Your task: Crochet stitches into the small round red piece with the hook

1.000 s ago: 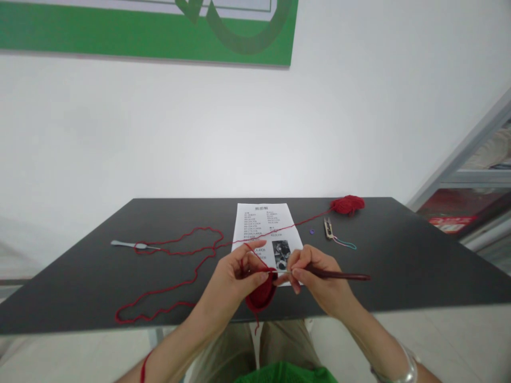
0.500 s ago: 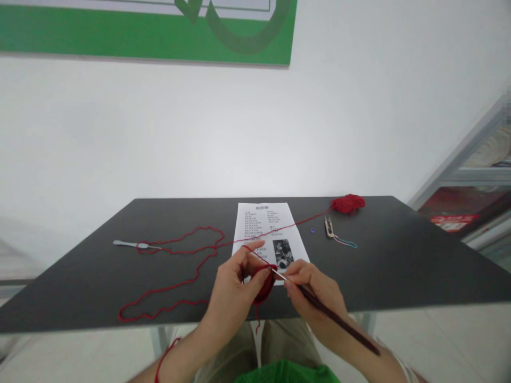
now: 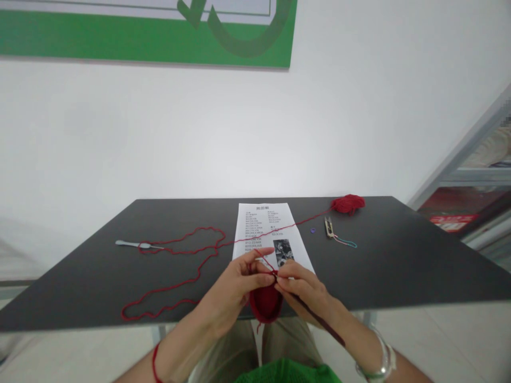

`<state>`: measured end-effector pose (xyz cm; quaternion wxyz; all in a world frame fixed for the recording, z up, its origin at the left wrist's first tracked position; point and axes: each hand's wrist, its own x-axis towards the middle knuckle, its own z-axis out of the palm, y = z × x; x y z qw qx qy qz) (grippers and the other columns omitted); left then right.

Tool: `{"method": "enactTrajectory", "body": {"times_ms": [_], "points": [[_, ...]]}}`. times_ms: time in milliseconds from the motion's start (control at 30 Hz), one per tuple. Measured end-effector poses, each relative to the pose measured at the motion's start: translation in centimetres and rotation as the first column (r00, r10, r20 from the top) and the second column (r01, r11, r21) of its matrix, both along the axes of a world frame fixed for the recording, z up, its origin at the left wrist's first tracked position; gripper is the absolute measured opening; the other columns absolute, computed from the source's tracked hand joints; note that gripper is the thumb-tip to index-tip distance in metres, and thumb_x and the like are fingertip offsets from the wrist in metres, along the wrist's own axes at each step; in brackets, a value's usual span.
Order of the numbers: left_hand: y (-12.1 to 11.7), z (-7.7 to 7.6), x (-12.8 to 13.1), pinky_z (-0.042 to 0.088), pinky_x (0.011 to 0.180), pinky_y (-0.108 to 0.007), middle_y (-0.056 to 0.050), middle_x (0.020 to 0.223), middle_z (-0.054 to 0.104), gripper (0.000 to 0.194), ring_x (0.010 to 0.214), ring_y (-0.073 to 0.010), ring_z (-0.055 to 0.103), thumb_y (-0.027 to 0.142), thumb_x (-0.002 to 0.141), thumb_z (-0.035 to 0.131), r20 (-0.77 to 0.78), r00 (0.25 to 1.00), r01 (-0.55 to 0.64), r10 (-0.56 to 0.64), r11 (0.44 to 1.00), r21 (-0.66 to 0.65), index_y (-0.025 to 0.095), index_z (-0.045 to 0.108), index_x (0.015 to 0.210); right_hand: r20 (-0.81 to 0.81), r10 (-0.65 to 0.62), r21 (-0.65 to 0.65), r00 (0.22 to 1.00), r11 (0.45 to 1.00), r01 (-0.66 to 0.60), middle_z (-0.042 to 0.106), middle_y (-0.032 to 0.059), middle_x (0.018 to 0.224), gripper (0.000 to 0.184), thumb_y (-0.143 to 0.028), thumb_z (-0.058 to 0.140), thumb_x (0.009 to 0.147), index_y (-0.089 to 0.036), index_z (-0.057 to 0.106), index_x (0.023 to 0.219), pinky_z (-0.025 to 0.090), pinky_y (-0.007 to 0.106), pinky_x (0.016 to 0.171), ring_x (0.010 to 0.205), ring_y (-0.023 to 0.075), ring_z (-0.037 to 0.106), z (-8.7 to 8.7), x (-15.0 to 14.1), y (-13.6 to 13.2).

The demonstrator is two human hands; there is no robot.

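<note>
Between my two hands hangs a red crochet piece, rounded and cup-like, over the table's front edge. My left hand pinches its upper rim, and red working yarn runs up over the raised index finger. My right hand is closed around a crochet hook with a dark brown handle, which slants down toward my wrist. The hook's tip is at the rim of the piece, mostly hidden by my fingers. Behind the hands lies a printed sheet with text and a dark photo.
A red yarn ball sits at the back right, its strand crossing the sheet. Thread snips with a blue-and-pink cord and a small purple ring lie nearby. At left are a grey-handled hook and loose red yarn on the black table.
My right hand has moved in against my left, and the hook's metal shaft is now mostly covered. The crochet piece hangs lower and shows more of itself.
</note>
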<state>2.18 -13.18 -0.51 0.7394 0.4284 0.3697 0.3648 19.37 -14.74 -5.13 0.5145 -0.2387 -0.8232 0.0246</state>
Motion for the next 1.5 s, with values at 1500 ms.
{"method": "enactTrajectory", "body": {"times_ms": [1500], "points": [[-0.7, -0.7, 1.4, 0.039, 0.055, -0.019, 0.006, 0.066, 0.058, 0.058, 0.055, -0.0065, 0.050, 0.015, 0.064, 0.080, 0.150, 0.981, -0.140, 0.125, 0.985, 0.096, 0.020, 0.063, 0.119, -0.213, -0.180, 0.014, 0.960, 0.982, 0.187, 0.059, -0.0010, 0.074, 0.018, -0.009, 0.054, 0.084, -0.026, 0.056, 0.086, 0.048, 0.024, 0.053, 0.061, 0.0132, 0.055, -1.0, -1.9, -1.0]]}}
